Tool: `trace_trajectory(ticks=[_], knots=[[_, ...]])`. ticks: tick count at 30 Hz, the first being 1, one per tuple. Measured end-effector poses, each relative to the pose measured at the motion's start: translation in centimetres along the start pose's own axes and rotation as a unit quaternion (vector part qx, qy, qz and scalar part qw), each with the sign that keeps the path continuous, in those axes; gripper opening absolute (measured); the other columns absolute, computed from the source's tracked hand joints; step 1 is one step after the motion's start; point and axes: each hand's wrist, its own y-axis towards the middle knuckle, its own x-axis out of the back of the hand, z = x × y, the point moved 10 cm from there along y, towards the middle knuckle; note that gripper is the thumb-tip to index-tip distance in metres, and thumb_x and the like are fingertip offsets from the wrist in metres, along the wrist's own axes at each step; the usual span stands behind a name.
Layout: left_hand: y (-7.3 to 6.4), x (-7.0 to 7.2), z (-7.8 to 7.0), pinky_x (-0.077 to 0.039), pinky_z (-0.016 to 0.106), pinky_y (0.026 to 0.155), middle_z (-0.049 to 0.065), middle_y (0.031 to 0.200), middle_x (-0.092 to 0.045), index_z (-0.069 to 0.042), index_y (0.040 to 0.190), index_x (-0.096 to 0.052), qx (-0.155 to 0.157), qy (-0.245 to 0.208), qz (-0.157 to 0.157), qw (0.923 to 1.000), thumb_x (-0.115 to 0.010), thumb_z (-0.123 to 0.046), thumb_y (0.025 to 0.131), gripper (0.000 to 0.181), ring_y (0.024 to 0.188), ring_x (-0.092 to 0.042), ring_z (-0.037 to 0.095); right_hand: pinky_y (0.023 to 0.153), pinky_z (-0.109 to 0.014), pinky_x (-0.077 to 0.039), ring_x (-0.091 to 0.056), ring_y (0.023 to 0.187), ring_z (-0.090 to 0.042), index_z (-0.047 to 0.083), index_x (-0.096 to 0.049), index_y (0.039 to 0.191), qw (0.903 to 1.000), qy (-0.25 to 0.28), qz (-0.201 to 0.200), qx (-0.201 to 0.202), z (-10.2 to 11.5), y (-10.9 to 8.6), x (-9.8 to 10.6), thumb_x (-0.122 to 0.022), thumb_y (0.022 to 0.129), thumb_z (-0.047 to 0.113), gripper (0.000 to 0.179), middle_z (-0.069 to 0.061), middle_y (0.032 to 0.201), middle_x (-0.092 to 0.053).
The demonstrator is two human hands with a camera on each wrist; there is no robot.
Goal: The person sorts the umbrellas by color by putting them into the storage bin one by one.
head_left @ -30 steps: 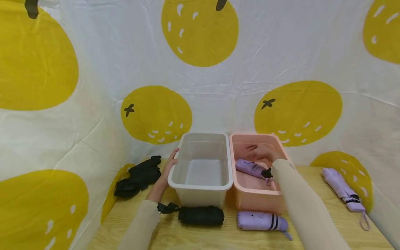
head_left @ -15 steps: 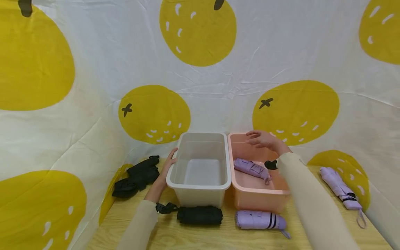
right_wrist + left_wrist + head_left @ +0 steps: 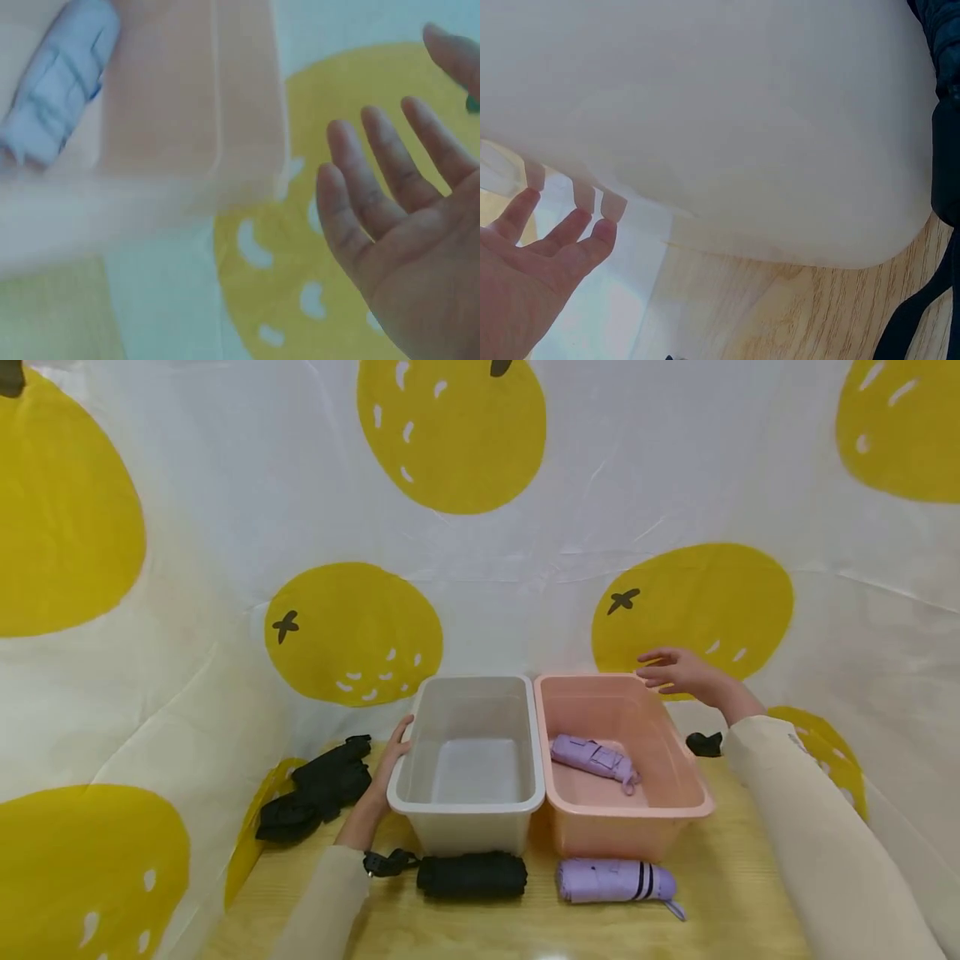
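Note:
My left hand (image 3: 382,781) is at the left side of the pale grey bin (image 3: 467,808); in the left wrist view its relaxed fingertips are right at the bin's outer wall (image 3: 727,127). Palm empty and fingers spread, my right hand (image 3: 686,677) hovers by the back right corner of the pink bin (image 3: 630,812), also seen beside the bin in the right wrist view. A folded lilac umbrella (image 3: 592,757) lies inside the pink bin. Nothing shows inside the grey bin.
In front of the bins lie a folded black umbrella (image 3: 471,875) and a folded lilac umbrella (image 3: 617,881). Dark folded umbrellas (image 3: 318,789) are heaped at the left. A fruit-patterned cloth (image 3: 510,618) hangs close behind the bins.
My right hand has risen out of the pink bin and moved right, leaving the lilac umbrella inside. My left hand stays at the grey bin. The right arm now covers the umbrella at far right.

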Motion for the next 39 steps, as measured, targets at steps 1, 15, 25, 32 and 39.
trace_trajectory(ticks=[1, 15, 25, 32, 39], knots=[[-0.2, 0.0, 0.2, -0.049, 0.029, 0.079, 0.015, 0.144, -0.032, -0.018, 0.155, -0.012, 0.004, 0.0, -0.001, 1.0, -0.031, -0.015, 0.106, 0.053, 0.099, -0.055, 0.014, 0.1, -0.057, -0.036, -0.049, 0.119, -0.046, -0.008, -0.031, 0.145, 0.9999, -0.008, -0.006, -0.007, -0.7, -0.5, 0.5, -0.058, 0.099, 0.031, 0.066, -0.032, 0.142, -0.038], [-1.7, -0.4, -1.3, -0.049, 0.033, 0.082, 0.011, 0.14, -0.034, -0.016, 0.157, -0.007, 0.014, 0.008, 0.004, 0.9999, -0.03, -0.014, 0.106, 0.055, 0.103, -0.054, 0.02, 0.083, -0.038, -0.051, -0.061, 0.096, -0.018, -0.013, -0.036, 0.139, 0.9918, -0.072, -0.083, -0.066, -9.2, -6.5, 5.0, -0.056, 0.098, 0.038, 0.067, -0.037, 0.135, -0.042], [-1.2, -0.5, -1.0, -0.045, 0.041, 0.091, 0.014, 0.143, -0.031, -0.015, 0.157, -0.006, 0.012, 0.002, 0.013, 0.9998, -0.027, -0.011, 0.107, 0.054, 0.103, -0.053, 0.018, 0.078, -0.053, -0.048, -0.052, 0.1, -0.053, -0.021, -0.044, 0.127, 0.9724, -0.185, -0.1, -0.1, -15.7, -11.0, 6.4, -0.059, 0.096, 0.033, 0.064, -0.044, 0.123, -0.045], [-1.1, -1.0, -0.5, -0.046, 0.039, 0.087, 0.02, 0.144, -0.028, -0.015, 0.156, -0.007, 0.014, -0.009, 0.015, 0.9997, -0.027, -0.01, 0.107, 0.054, 0.106, -0.05, 0.026, 0.079, -0.061, -0.044, -0.044, 0.105, -0.06, -0.025, -0.036, 0.129, 0.9571, -0.235, -0.124, -0.116, -19.6, -14.1, 7.3, -0.058, 0.095, 0.042, 0.078, -0.048, 0.125, -0.037], [-0.7, -1.0, -0.8, -0.049, 0.035, 0.084, 0.013, 0.138, -0.036, -0.015, 0.156, -0.007, 0.013, -0.006, 0.015, 0.9998, -0.028, -0.011, 0.107, 0.054, 0.103, -0.053, 0.023, 0.081, -0.064, -0.041, -0.039, 0.106, -0.063, -0.03, -0.024, 0.133, 0.9482, -0.247, -0.127, -0.153, -22.7, -15.6, 7.8, -0.062, 0.091, 0.045, 0.094, -0.051, 0.127, -0.029]])
